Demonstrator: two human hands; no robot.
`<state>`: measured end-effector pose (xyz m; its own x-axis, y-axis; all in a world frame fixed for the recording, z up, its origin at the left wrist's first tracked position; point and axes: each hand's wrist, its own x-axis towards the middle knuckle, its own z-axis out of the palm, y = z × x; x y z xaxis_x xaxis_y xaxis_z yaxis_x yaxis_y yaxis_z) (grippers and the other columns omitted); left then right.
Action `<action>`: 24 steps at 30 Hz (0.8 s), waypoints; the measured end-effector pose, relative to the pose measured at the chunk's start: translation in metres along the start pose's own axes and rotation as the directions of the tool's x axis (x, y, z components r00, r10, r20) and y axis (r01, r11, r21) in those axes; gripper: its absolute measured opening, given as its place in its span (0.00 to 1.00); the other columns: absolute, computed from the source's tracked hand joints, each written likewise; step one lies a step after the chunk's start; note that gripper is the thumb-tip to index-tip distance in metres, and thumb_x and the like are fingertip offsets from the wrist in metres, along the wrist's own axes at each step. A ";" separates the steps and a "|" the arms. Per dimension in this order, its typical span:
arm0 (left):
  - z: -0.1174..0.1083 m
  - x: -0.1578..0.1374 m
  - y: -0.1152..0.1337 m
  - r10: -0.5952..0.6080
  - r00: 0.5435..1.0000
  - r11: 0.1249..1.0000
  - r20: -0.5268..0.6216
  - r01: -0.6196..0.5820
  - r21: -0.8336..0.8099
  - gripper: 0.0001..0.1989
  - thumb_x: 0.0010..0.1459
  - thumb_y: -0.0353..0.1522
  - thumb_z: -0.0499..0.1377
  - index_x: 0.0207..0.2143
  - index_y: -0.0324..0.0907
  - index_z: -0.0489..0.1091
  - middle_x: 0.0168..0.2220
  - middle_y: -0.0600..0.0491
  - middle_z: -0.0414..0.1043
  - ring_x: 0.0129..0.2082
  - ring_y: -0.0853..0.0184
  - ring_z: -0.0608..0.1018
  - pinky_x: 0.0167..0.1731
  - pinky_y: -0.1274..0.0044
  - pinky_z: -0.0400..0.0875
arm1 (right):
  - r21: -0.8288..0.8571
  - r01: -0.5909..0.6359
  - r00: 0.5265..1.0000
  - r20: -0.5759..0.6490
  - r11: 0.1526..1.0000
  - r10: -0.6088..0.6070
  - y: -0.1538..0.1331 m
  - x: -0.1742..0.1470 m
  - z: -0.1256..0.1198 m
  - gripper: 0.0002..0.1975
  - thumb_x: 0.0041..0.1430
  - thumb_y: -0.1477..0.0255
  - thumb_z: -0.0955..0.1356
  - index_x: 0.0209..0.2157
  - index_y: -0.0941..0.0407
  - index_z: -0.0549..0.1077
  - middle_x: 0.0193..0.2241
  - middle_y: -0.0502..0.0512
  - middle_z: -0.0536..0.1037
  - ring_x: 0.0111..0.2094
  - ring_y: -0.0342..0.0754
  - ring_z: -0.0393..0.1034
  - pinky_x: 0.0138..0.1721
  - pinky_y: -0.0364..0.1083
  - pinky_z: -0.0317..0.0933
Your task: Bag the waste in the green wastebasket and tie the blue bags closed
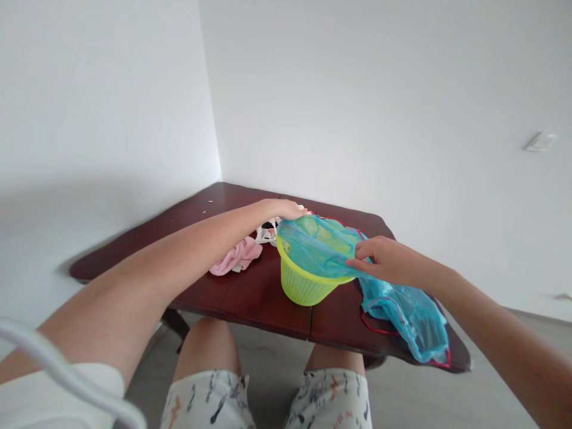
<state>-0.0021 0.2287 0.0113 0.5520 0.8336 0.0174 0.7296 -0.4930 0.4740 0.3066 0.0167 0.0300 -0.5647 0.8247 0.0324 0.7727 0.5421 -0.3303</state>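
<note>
A yellow-green plastic basket [306,289] with a perforated wall stands upright on the dark red-brown table. Across its mouth lies a thin, see-through blue plastic bag [330,250] with red drawstring edging. My right hand [379,257] pinches the bag at the basket's right rim, and the rest of the bag trails over the table to the right. At the far left rim, my left hand [288,208] is on the bag's edge; its fingertips are partly hidden, but they look closed on the film. Whether the basket holds anything under the film is hard to tell.
Left of the basket lies a crumpled pink cloth [239,256]. Behind it is a white plastic bag [267,232] with dark and orange bits, partly covered by my left arm. Small white scraps [210,202] lie toward the table's back left. White walls meet behind the table [254,310].
</note>
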 end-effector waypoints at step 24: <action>0.032 -0.008 0.031 0.425 0.904 0.871 -0.037 -0.397 0.290 0.10 0.71 0.34 0.66 0.49 0.44 0.86 0.50 0.45 0.90 0.52 0.53 0.88 0.54 0.69 0.77 | 0.051 -0.061 0.975 -0.209 0.997 0.071 0.004 0.033 0.025 0.13 0.79 0.68 0.67 0.56 0.51 0.83 0.57 0.61 0.89 0.56 0.61 0.85 0.58 0.57 0.75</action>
<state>0.0294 0.1989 -0.0024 0.7944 0.5536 0.2499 0.5329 -0.8327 0.1507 0.2838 0.0418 0.0066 -0.4357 0.8764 0.2052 0.7899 0.4816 -0.3797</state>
